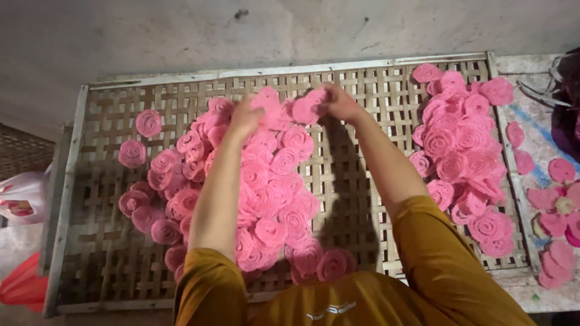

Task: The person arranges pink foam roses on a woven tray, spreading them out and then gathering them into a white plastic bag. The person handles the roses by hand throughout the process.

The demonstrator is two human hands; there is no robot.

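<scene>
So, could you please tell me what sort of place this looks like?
Probably a small home food workshop or drying area: a large woven bamboo tray holds heaps of pink round spiral crackers, it rests by a rough grey concrete wall, and both hands sort them.

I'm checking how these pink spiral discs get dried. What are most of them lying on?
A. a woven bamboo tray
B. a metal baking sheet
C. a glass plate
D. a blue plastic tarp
A: the pink discs lie heaped on a lattice of woven strips in a frame, the tray.
</scene>
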